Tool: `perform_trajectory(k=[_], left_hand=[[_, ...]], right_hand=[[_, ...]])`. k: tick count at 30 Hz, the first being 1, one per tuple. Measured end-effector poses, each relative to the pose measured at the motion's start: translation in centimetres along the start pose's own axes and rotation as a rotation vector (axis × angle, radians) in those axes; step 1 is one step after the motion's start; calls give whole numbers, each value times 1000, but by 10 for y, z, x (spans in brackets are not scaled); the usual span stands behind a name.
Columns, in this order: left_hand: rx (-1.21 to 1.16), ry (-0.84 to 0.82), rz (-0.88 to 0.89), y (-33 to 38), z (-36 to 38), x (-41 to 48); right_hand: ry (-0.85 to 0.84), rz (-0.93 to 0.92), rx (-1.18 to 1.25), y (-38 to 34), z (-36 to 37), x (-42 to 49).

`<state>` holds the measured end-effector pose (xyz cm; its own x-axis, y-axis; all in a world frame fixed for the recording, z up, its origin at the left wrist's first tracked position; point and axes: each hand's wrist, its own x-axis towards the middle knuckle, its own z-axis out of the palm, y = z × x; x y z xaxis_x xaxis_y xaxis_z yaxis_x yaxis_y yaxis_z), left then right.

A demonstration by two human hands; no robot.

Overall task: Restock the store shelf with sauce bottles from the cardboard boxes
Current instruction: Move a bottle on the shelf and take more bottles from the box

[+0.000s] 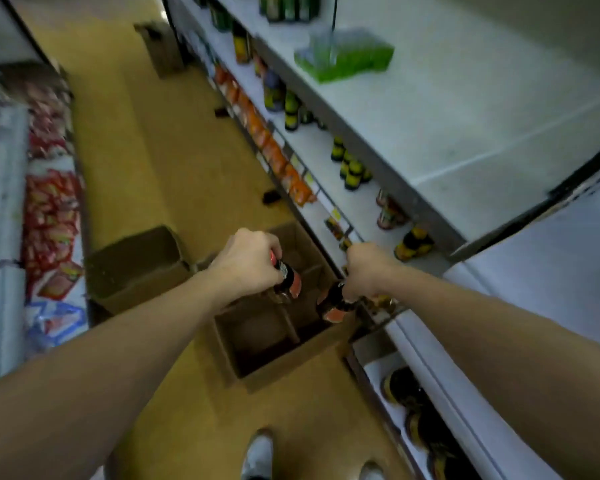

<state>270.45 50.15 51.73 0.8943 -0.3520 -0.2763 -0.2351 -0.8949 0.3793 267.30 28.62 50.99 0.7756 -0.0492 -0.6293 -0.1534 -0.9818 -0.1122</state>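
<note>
The job looks partway done. The left grip is curled tight round the neck of a sauce bottle, just above the cardboard box. The right grip is curled round the neck of a second bottle, above the box's right edge. The holes I can see in the box look dark and empty, so these may be the last two. The store shelf, right of the box, has a few standing bottles and lots of bare room. Both held bottles are not yet on it. The other box sits left of the cardboard box; I cannot tell what is inside.
</note>
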Motion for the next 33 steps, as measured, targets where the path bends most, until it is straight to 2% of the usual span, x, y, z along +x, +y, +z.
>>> perform_trajectory(k=[8, 13, 16, 20, 24, 27, 33], left_hand=[[54, 193, 208, 84, -199, -51], [-39, 327, 346, 141, -298, -87], [-186, 421, 426, 178, -343, -110], [-355, 563, 519, 225, -376, -139], [-651, 654, 643, 265, -393, -151], [-796, 676, 750, 300, -398, -156], [-870, 634, 993, 381, -390, -171]], right_hand=[[370, -29, -47, -24, -172, -145], [546, -33, 71, -19, -257, -243], [655, -23, 117, -11, -294, -298], [823, -30, 298, 6, -322, -359], [1032, -69, 437, 20, -341, -424], [1197, -82, 528, 36, -347, -468], [1460, -42, 705, 89, -344, -539]])
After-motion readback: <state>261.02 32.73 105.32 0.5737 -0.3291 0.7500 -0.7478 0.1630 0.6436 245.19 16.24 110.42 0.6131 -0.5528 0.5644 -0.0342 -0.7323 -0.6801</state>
